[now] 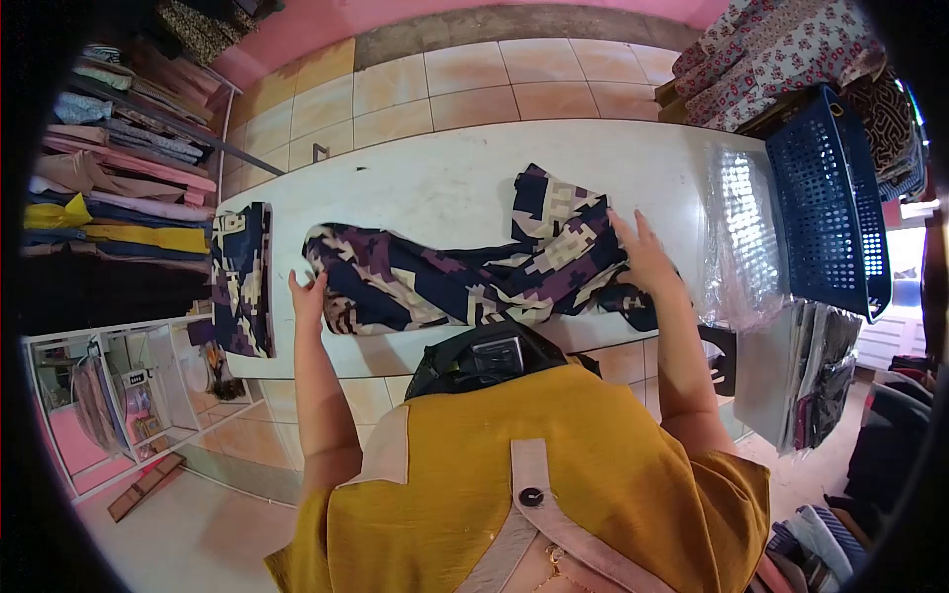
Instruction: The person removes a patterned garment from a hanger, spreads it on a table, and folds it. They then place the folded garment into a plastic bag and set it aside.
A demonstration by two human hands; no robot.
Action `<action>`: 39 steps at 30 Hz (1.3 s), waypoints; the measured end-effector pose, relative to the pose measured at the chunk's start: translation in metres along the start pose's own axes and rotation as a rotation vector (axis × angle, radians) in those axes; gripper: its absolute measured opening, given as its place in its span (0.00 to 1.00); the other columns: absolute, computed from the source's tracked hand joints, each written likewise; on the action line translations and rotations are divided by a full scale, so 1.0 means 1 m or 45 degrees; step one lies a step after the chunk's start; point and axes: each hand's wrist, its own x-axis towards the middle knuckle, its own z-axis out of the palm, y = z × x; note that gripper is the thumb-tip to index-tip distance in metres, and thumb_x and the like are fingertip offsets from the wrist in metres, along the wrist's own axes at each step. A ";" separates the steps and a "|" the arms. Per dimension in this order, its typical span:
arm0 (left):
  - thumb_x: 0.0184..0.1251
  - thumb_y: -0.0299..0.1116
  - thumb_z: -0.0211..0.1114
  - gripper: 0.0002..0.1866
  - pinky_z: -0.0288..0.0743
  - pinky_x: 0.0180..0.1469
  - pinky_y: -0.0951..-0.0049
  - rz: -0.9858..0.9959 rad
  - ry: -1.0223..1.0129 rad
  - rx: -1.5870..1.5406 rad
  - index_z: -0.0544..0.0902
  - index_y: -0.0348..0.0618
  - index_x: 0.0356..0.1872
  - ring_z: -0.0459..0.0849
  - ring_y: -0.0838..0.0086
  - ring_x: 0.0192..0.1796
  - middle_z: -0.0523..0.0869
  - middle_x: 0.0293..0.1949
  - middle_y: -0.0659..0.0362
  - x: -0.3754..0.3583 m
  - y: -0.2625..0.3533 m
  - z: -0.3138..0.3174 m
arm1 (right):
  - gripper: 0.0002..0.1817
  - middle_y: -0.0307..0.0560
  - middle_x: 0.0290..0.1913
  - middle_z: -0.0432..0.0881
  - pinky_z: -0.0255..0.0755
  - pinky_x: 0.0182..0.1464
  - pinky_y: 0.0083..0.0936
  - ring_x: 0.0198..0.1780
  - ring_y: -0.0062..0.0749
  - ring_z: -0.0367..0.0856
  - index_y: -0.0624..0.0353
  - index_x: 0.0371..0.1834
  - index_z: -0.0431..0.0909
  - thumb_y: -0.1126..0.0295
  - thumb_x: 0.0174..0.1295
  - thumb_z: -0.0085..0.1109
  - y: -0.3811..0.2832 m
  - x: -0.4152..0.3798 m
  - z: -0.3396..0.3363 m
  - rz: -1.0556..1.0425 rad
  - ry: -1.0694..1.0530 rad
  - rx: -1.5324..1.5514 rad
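Note:
A patterned garment [474,272] in navy, purple and cream lies stretched and wrinkled across the white table. At its left end is my left hand [307,287], thumb and fingers apart beside the fabric's edge. My right hand [647,255] rests at the right end of the cloth, its fingers spread over the fabric. Near the table's left edge lies a folded piece [240,280] with the same pattern.
At the table's right end are a clear plastic bag [741,237] and a blue perforated basket [828,193]. Shelves of folded clothes [129,188] stand at the left. Floral garments [776,64] hang at the upper right. A black bag [489,358] sits against my front.

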 end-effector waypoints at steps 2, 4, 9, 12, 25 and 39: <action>0.58 0.36 0.65 0.36 0.72 0.50 0.71 -0.108 -0.057 -0.070 0.57 0.40 0.65 0.77 0.65 0.50 0.76 0.52 0.49 0.015 0.007 0.013 | 0.43 0.59 0.64 0.57 0.68 0.56 0.44 0.61 0.56 0.65 0.26 0.67 0.55 0.79 0.49 0.56 0.003 0.011 0.030 -0.063 -0.066 -0.113; 0.60 0.34 0.63 0.30 0.73 0.49 0.71 -0.152 -0.297 -0.327 0.63 0.39 0.62 0.78 0.67 0.49 0.78 0.50 0.51 0.030 0.020 0.011 | 0.34 0.58 0.57 0.67 0.70 0.53 0.41 0.55 0.53 0.71 0.35 0.62 0.65 0.83 0.52 0.44 0.002 0.026 0.023 0.001 -0.217 -0.024; 0.64 0.25 0.57 0.22 0.70 0.55 0.72 0.219 -0.731 -0.789 0.67 0.42 0.59 0.76 0.73 0.53 0.77 0.52 0.60 0.036 0.078 -0.025 | 0.22 0.51 0.40 0.79 0.70 0.48 0.36 0.48 0.49 0.75 0.52 0.44 0.76 0.84 0.43 0.52 0.039 0.046 -0.047 0.128 0.421 -0.044; 0.61 0.22 0.58 0.31 0.67 0.59 0.69 0.429 -0.680 -0.905 0.58 0.43 0.65 0.71 0.72 0.59 0.70 0.58 0.58 0.014 0.113 -0.050 | 0.21 0.48 0.40 0.77 0.70 0.45 0.38 0.44 0.48 0.75 0.52 0.42 0.75 0.84 0.43 0.52 0.046 0.033 -0.094 0.196 0.849 -0.037; 0.48 0.13 0.54 0.16 0.67 0.54 0.74 0.515 -0.457 0.572 0.78 0.36 0.39 0.77 0.74 0.50 0.81 0.42 0.60 -0.008 -0.022 -0.100 | 0.21 0.49 0.37 0.80 0.72 0.43 0.39 0.40 0.48 0.77 0.51 0.46 0.75 0.73 0.44 0.65 0.131 -0.035 0.040 0.453 0.486 0.010; 0.40 0.12 0.50 0.36 0.63 0.59 0.60 1.224 -0.149 1.086 0.68 0.46 0.59 0.70 0.53 0.57 0.73 0.54 0.50 -0.088 -0.027 -0.020 | 0.24 0.46 0.52 0.75 0.64 0.56 0.42 0.55 0.46 0.70 0.49 0.49 0.75 0.80 0.45 0.53 0.055 0.042 0.035 -0.163 0.960 -0.253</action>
